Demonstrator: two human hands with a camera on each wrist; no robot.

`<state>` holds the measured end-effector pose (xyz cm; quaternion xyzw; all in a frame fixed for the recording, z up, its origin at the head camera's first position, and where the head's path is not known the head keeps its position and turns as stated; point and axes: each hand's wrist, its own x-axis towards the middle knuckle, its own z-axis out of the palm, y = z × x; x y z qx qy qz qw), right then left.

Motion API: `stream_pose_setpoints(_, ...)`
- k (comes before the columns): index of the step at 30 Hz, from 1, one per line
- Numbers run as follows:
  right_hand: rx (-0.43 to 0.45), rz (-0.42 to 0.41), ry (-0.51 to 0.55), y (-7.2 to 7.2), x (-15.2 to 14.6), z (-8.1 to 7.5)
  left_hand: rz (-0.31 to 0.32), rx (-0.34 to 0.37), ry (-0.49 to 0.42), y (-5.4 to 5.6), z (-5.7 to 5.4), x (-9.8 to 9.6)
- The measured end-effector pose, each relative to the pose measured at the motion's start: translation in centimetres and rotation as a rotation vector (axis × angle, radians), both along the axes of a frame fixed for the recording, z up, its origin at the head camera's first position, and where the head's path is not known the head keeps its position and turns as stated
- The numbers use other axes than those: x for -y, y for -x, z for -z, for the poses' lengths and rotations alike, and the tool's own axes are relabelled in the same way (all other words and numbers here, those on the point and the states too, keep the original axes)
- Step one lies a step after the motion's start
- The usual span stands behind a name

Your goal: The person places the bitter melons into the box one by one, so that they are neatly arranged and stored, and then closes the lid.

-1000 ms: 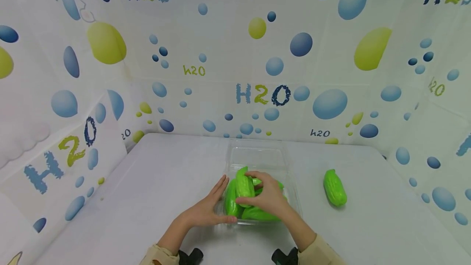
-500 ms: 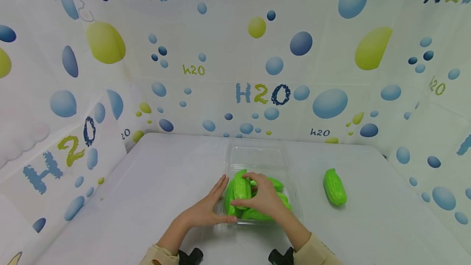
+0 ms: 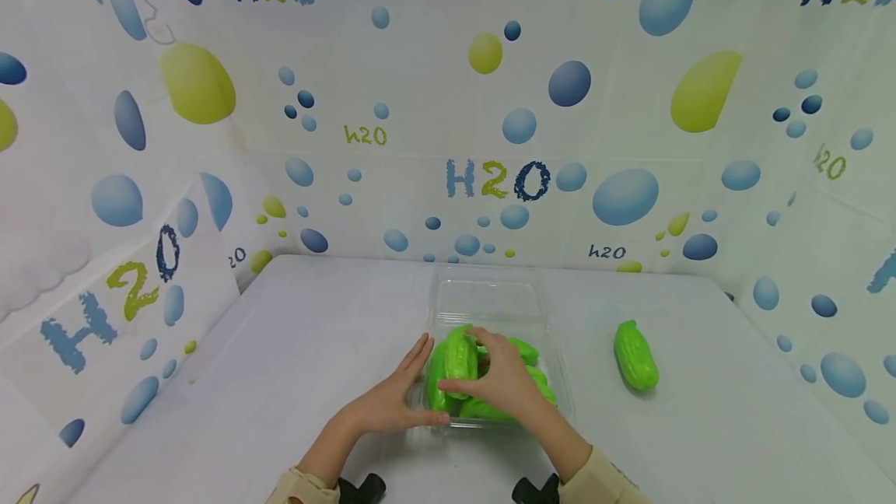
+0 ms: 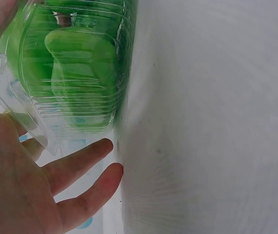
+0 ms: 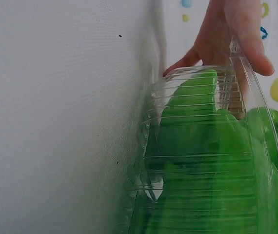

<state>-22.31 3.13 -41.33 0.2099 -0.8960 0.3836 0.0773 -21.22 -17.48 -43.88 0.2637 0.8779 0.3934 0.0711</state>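
A clear plastic clamshell box [image 3: 485, 295] stands on the table with its lid folded back, holding several bright green, ridged, gourd-like vegetables [image 3: 539, 384]. My right hand [image 3: 509, 381] reaches into it from the right. Its thumb and fingers grip one green gourd-like vegetable [image 3: 460, 364] lying over the others at the left side. Alongside the box's left wall is my left hand [image 3: 392, 404], fingers straight and thumb at the front rim. In the left wrist view, that hand's fingers [image 4: 83, 163] spread past the box corner. Through the ridged wall, green vegetables [image 5: 197, 146] show in the right wrist view.
Another green gourd-like vegetable [image 3: 636, 356] lies alone on the white table [image 3: 280, 348], right of the box. Behind the table rises a white backdrop [image 3: 420, 84] printed with bubbles and lettering.
My right hand has shifted slightly left and down with the gripped vegetable, bringing it lower against the left one in the box. My left hand stays in place.
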Motion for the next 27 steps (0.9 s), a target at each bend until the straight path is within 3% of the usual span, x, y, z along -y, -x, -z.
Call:
stream_pose_setpoints(12, 0.029, 0.025, 0.071, 0.1, -0.3, -0.3, -0.006, -0.010, 0.008, 0.1, 0.1, 0.0)
stream_pose_setpoints(27, -0.049, 0.065, 0.205, 0.5, -1.4, -0.8, -0.011, 0.000, 0.004, -0.1, -0.1, 0.0)
